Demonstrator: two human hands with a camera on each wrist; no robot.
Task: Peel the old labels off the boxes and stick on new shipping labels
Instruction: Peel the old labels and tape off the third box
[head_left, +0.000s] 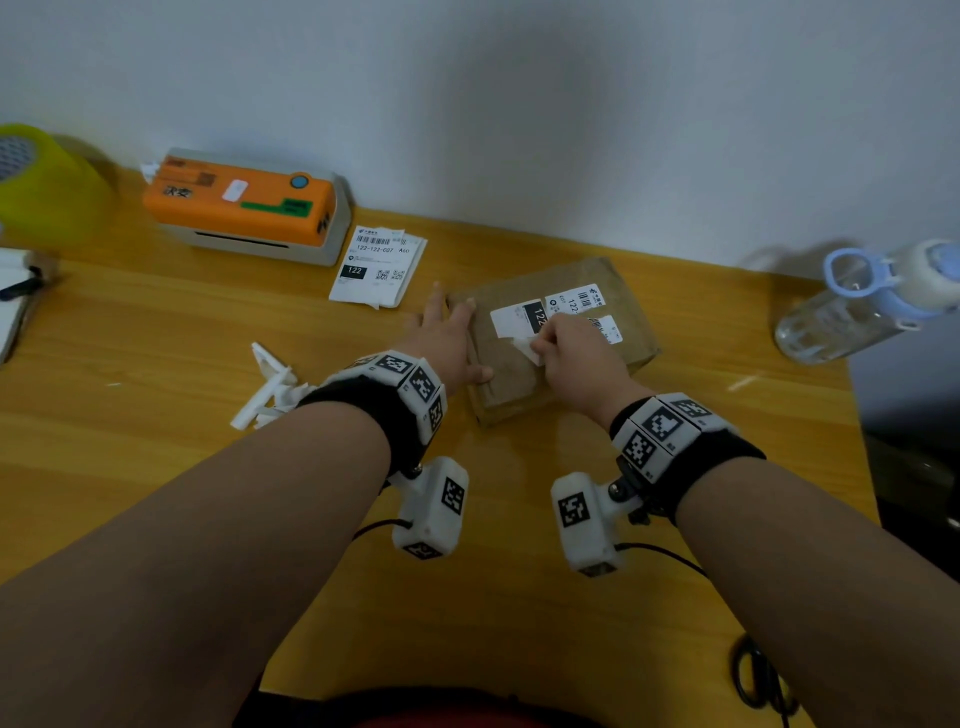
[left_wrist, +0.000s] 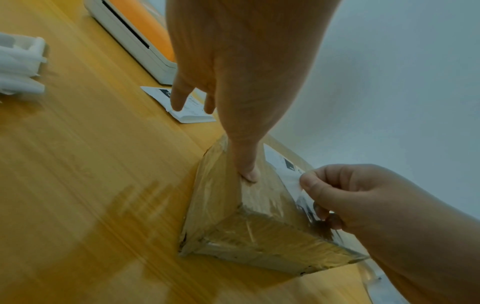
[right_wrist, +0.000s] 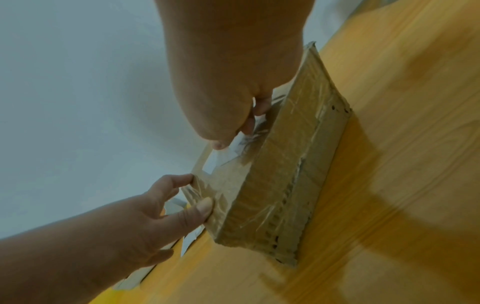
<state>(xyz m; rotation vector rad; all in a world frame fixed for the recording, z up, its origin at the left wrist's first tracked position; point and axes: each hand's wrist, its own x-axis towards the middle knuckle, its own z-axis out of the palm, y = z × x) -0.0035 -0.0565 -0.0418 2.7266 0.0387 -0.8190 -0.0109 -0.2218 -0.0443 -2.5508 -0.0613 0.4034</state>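
Note:
A flat brown cardboard box (head_left: 519, 384) wrapped in clear tape lies on the wooden table (head_left: 156, 338). Its top carries an old white shipping label (head_left: 571, 304). My right hand (head_left: 545, 343) pinches the label's lifted near-left corner (head_left: 525, 347) between thumb and fingers; the right wrist view shows the same pinch (right_wrist: 233, 133). My left hand (head_left: 457, 338) lies along the box's left edge with straight fingers. Its thumb (left_wrist: 249, 172) presses on the box top (left_wrist: 262, 191). A small stack of new labels (head_left: 376, 265) lies left of the box.
An orange and white label printer (head_left: 244, 205) stands at the back left. Crumpled white backing paper (head_left: 270, 387) lies by my left wrist. A clear water bottle (head_left: 872, 301) lies at the right, and a green tape roll (head_left: 47, 182) is at the far left.

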